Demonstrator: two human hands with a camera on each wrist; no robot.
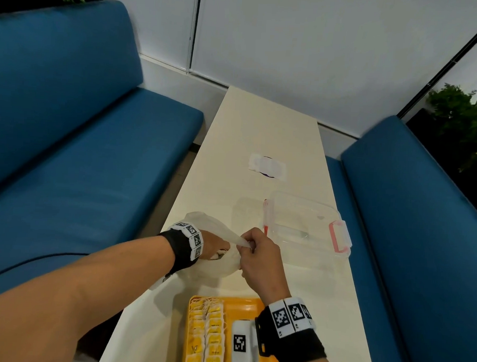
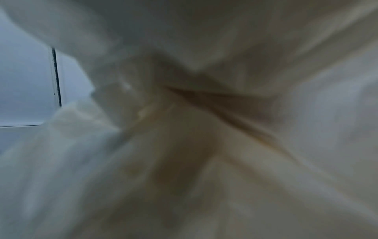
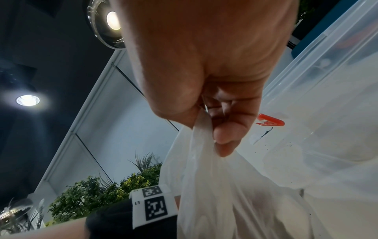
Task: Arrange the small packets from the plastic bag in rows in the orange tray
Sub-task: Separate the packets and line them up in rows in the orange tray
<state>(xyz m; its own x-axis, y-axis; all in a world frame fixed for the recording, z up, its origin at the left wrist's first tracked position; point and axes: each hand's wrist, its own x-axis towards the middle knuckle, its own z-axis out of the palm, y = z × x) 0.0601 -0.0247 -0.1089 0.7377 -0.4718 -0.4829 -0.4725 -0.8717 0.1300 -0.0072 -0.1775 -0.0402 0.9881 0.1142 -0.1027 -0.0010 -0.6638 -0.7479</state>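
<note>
A thin white plastic bag (image 1: 211, 223) lies on the cream table (image 1: 261, 127) just beyond the orange tray (image 1: 243, 304). My left hand (image 1: 215, 245) reaches into the bag's mouth, and its fingers are hidden by the plastic. The left wrist view shows only blurred bag plastic (image 2: 204, 145). My right hand (image 1: 249, 243) pinches the bag's rim between thumb and fingers and holds it up; the right wrist view shows that pinch (image 3: 212, 129) on the bag (image 3: 225, 194). Several yellow packets (image 1: 206, 332) lie in two rows along the tray's left side.
A clear plastic container with red latches (image 1: 306, 227) stands right of the bag. A white label (image 1: 266, 168) lies farther up the table. Blue benches flank the table on the left (image 1: 82, 160) and right (image 1: 420, 243).
</note>
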